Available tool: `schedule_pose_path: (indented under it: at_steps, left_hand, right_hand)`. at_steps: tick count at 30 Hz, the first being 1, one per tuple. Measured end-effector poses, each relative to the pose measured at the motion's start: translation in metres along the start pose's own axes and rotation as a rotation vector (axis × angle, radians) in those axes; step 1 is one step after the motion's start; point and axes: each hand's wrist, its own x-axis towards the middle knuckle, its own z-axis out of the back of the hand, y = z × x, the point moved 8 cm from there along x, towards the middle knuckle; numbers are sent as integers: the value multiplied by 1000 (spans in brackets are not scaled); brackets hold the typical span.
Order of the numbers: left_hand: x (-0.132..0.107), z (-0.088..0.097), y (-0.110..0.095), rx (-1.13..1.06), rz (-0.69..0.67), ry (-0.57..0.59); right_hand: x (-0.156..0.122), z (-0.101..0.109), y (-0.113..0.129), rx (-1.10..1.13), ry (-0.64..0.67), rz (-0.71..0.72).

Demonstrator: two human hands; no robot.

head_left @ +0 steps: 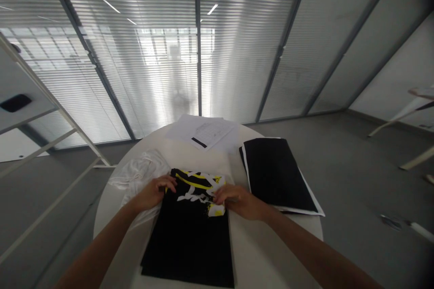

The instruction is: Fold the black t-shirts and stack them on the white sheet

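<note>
A folded black T-shirt [190, 235] with a white and yellow print lies in front of me on the round white table [257, 248]. Its far end, where the print shows, is turned up or folded over. My left hand [156, 192] has its fingers curled on the far left corner of the T-shirt. On the opposite side, my right hand [239, 199] pinches the right edge beside the print. The thumbs and the underside of the cloth are partly hidden.
Crumpled thin white material [140, 171] lies at the table's left. Printed papers [213, 133] rest at the far edge. A stack of black and white folded pieces [280, 174] is on the right. A white-framed stand [79, 128] rises at left, before a glass wall with blinds [233, 63].
</note>
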Motion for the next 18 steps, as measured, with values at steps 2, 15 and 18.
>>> schedule_pose_path:
  at_steps: [2,15,18]
  left_hand:
    - [-8,-3,-6,97,-20,40]
    - [16,-71,-39,885,-50,-157]
    - [10,-74,-26,935,14,-208]
  right_hand:
    - [-6,-10,9,-118,56,59]
    - [28,-35,5,-880,-387,-341]
    - [24,-50,-16,-926,-347,-377]
